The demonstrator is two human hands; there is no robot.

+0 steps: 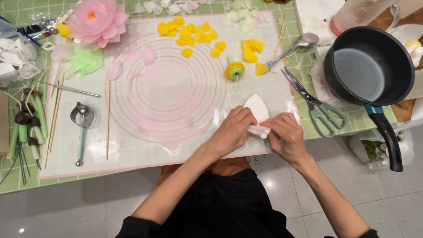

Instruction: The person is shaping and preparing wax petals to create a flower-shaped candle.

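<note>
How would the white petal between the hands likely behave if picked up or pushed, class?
The white petal looks thin, so probably light and floppy. Both hands, left and right, pinch its base, which crumples, suggesting it bends easily and may tear. Lying flat on the mat, it would likely slide, not roll.

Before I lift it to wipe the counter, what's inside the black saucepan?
The black saucepan holds a shallow, pale grey pool of liquid covering its base; nothing floats in it. Its near wall hides part of the inside, and whatever lies under the pan is covered.
</note>
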